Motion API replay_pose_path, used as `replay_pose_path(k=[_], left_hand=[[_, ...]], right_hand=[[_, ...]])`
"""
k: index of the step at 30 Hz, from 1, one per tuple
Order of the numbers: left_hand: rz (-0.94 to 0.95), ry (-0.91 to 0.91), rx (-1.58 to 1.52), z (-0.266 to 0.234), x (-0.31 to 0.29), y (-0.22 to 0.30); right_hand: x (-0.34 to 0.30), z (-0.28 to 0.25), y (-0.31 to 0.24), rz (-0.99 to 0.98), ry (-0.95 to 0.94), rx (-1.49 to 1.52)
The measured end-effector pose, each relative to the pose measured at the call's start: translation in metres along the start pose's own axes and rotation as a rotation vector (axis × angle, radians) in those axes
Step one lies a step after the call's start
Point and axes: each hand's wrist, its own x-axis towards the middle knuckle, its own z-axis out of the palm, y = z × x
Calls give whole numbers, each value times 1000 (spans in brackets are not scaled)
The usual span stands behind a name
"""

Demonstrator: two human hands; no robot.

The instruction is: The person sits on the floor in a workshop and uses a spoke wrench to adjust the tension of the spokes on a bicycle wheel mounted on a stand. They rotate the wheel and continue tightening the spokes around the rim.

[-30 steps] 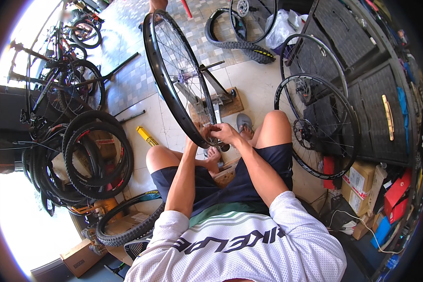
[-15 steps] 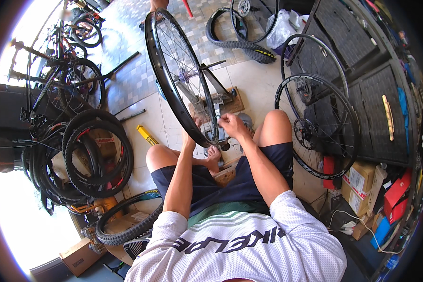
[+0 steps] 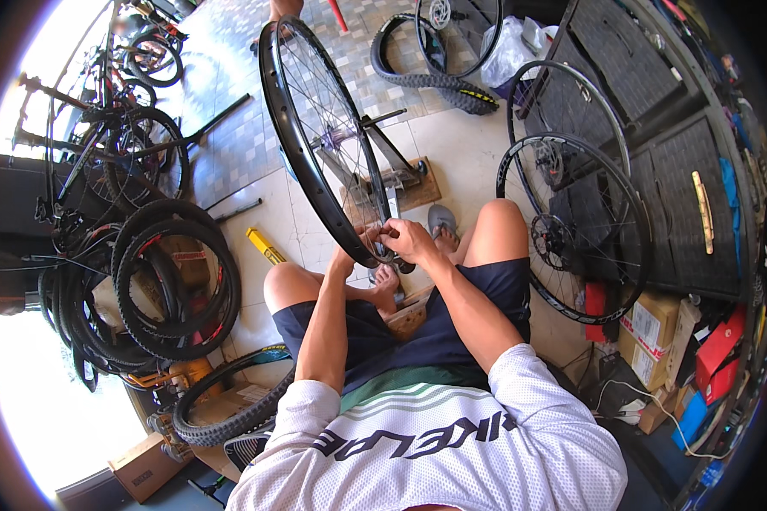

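A black bicycle wheel [image 3: 291, 140] with thin spokes stands upright in front of me, its hub held in a metal truing stand [image 3: 385, 146] on a wooden base [image 3: 423, 186]. At the low near end of the rim, my left hand [image 3: 347, 258] is closed round it from the left, its fingers partly hidden by the rim. My right hand [image 3: 410, 242] meets it from the right, thumb and fingertips pinched together by the spoke ends. Whatever small thing lies in that pinch is too small to make out. Both hands nearly touch.
Bicycles [image 3: 115, 145] and a pile of tyres [image 3: 179, 328] fill the left side. A yellow-and-black object [image 3: 266, 245] lies on the floor. To the right, wheels [image 3: 575, 313] lean against dark drawers [image 3: 669, 204]. A loose tyre [image 3: 435, 81] lies beyond the stand.
My right hand has moved left and slightly nearer to me, from beside the rim to its inner edge against my left fingers. The left hand has hardly moved.
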Motion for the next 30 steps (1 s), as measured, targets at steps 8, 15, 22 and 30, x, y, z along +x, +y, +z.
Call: replay_pose_path(k=[8, 15, 22, 30], left_hand=[[88, 337, 613, 28, -1, 32], [106, 482, 563, 35, -9, 35], [144, 217, 472, -8, 1, 8], [197, 426, 756, 19, 8, 21]], right_hand=[[-2, 11, 3, -65, 119, -54], [-3, 20, -1, -23, 109, -10], [-1, 21, -3, -15, 17, 198], [-4, 19, -14, -43, 166, -30]])
